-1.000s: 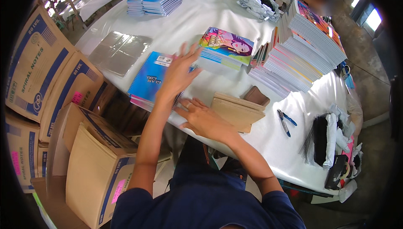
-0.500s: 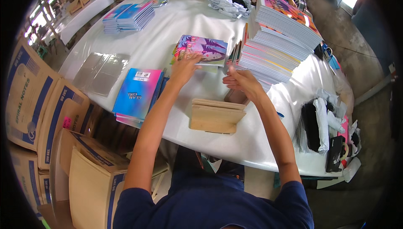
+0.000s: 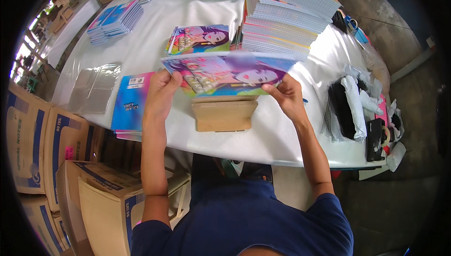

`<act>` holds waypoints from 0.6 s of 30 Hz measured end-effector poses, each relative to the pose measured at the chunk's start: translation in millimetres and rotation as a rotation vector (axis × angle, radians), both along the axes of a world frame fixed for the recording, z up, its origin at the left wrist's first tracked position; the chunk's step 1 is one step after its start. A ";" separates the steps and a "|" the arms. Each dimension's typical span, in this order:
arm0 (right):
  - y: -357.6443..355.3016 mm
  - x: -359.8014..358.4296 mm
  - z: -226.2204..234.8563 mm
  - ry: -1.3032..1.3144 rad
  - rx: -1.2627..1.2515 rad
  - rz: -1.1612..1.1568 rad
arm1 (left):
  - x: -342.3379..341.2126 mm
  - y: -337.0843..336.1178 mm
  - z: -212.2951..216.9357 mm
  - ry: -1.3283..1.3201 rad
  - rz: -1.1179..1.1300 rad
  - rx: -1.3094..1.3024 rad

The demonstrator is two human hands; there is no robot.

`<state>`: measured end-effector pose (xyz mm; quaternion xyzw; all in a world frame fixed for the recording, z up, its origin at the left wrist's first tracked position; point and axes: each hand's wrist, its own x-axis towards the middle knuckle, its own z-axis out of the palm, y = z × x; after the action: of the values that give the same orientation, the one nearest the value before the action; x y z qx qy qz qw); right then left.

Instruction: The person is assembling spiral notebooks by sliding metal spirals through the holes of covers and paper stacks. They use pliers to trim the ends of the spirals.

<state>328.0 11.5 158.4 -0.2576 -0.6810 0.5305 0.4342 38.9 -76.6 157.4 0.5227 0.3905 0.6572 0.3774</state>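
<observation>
A notebook (image 3: pixel 221 75) with a purple, pink and green illustrated cover is held up in both my hands, tilted above the table; whether it is one or several together, I cannot tell. My left hand (image 3: pixel 161 94) grips its left edge, thumb on the cover. The right edge is pinched by my right hand (image 3: pixel 287 97). Just below it stands a tan board stand (image 3: pixel 224 116), its top partly covered by the notebook. Behind lies a small pile of matching notebooks (image 3: pixel 199 38). Beside my left forearm are blue and pink notebooks (image 3: pixel 129 106).
A tall stack of notebooks (image 3: pixel 282 28) rises at the back right. Farther left are blue notebooks (image 3: pixel 115 20) and a clear plastic sheet (image 3: pixel 95 89). Crumpled wrapping (image 3: pixel 353 110) and a tape dispenser (image 3: pixel 375 139) sit at the right edge. Cardboard boxes (image 3: pixel 70 152) crowd the left side.
My left hand has come off the colourful pile and my right hand, earlier open by the tall stack, has closed. Both now hold a notebook raised nearer to me. The view has shifted.
</observation>
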 end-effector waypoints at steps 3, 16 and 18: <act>-2.6 24.4 -35.5 0.017 -0.028 -0.003 | 20.2 -8.3 13.1 0.080 -0.086 0.015; -10.7 27.2 -102.0 -0.392 0.211 -0.058 | 26.3 -21.8 -53.7 0.180 0.089 -0.146; -23.8 27.1 -119.6 -0.451 0.324 -0.085 | 41.3 -23.6 -88.9 0.132 0.170 -0.048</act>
<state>355.2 -12.3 38.9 -0.3248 -0.8248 0.3253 0.3292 80.2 -100.2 68.5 0.5207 0.4732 0.6412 0.3062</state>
